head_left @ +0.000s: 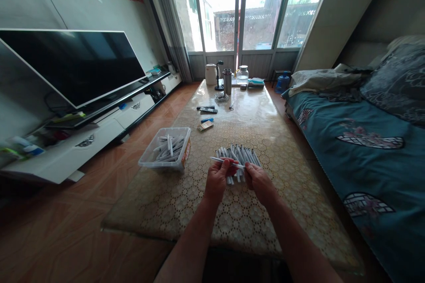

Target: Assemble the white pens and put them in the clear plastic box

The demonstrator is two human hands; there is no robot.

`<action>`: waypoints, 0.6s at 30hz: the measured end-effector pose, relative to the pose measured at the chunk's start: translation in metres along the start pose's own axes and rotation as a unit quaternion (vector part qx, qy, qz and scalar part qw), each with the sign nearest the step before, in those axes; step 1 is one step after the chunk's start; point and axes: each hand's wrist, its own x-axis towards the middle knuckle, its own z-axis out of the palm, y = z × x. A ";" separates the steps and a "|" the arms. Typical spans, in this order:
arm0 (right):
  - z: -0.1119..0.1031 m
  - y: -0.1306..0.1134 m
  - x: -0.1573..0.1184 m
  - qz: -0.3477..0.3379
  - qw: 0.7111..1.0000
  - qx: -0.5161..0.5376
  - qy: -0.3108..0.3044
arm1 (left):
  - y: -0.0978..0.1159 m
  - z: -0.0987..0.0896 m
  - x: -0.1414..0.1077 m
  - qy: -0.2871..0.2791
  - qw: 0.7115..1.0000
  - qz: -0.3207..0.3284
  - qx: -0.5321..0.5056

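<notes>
Both hands hold one slim white pen (217,159) above the table, its pointed end toward the left. My left hand (218,177) pinches it near the middle. The fingers of my right hand (260,180) are closed on its right end. Beneath and just beyond the hands, a row of similar white pens (247,154) lies side by side on the patterned tablecloth, partly hidden by the hands. To the left stands a clear plastic box (184,135) with many more white pens (169,148) heaped inside.
Beyond lie a small card box (206,125), a blue item (207,120) and dark remotes (208,110). A thermos (227,82), kettle (210,74) and glass jug (242,74) stand at the table's (259,225) far end. A bed (332,128) is at the right.
</notes>
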 end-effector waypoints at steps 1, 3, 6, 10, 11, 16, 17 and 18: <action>0.001 -0.001 -0.001 -0.006 1.000 0.013 -0.010 | 0.001 -0.001 0.000 0.002 1.000 0.004 -0.002; 0.003 -0.004 -0.002 -0.009 0.999 0.038 -0.024 | 0.002 -0.002 0.001 0.003 1.000 0.012 -0.005; 0.003 -0.005 -0.002 0.013 0.999 0.050 -0.009 | 0.003 -0.002 0.001 0.005 1.000 0.019 -0.001; 0.001 -0.002 -0.001 0.026 1.000 0.000 -0.002 | 0.003 -0.002 0.000 0.003 1.000 0.018 0.006; 0.001 -0.001 -0.001 0.021 1.000 -0.001 -0.012 | 0.004 -0.003 0.000 0.003 1.000 0.017 0.006; 0.003 -0.006 -0.003 0.018 0.996 0.074 -0.037 | 0.006 -0.003 0.001 0.010 1.000 0.022 0.010; 0.004 -0.006 -0.003 0.021 0.996 0.087 -0.031 | 0.006 -0.002 0.001 0.011 1.000 0.023 0.011; 0.004 -0.006 -0.003 0.025 0.995 0.090 -0.023 | 0.007 -0.002 0.000 0.012 1.000 0.022 0.013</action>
